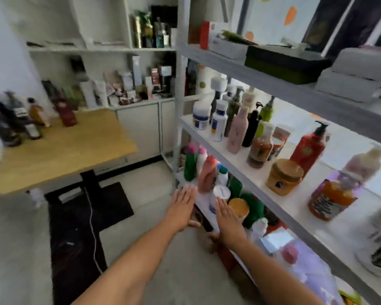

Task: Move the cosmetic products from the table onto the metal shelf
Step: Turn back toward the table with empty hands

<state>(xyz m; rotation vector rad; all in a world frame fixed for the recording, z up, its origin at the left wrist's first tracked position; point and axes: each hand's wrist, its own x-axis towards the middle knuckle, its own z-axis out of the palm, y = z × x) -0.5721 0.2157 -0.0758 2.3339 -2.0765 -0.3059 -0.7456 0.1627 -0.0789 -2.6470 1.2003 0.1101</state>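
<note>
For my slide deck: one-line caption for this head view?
Both empty hands, left and right, reach toward the metal shelf's lower tier while bottles wait on the wooden table.

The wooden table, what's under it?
Under the wooden table I can see a black post, a dark mat and a white cord across the floor. The tabletop hides where the post joins it.

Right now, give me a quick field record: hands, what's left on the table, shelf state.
left hand: open, flat, empty, near the lower shelf
right hand: open, flat, empty, by the white bottle
table: several bottles remain at its far left, including a dark red bottle
metal shelf: middle tier crowded with bottles and jars, including a red pump bottle
image: blurred, labels unreadable
</note>
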